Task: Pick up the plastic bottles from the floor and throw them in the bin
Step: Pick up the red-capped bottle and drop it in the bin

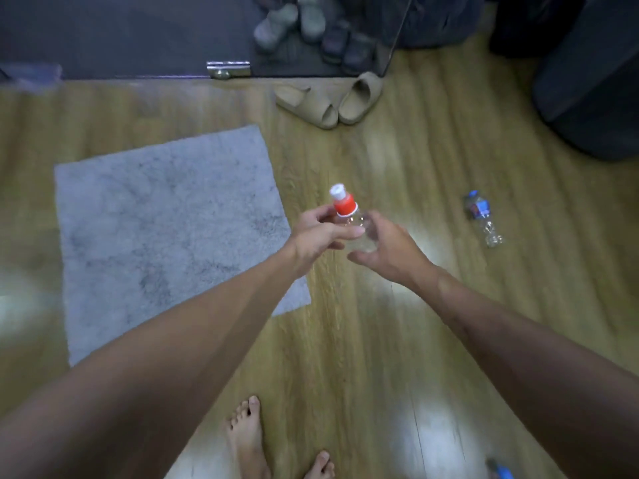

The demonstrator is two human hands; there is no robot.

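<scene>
A clear plastic bottle (347,210) with a white cap and a red band at its neck is held above the wooden floor at the centre. My left hand (320,236) grips its neck and upper body. My right hand (387,247) is curled round the lower body from the right, which it largely hides. A second clear bottle (482,217) with a blue cap and blue label lies on its side on the floor to the right, apart from both hands. A dark bin (591,81) stands at the far right.
A grey mat (155,229) lies on the floor at the left. A pair of beige slippers (332,100) sits ahead by a dark doorway with more shoes. My bare feet (249,440) are at the bottom. A blue object (499,471) shows at the bottom edge.
</scene>
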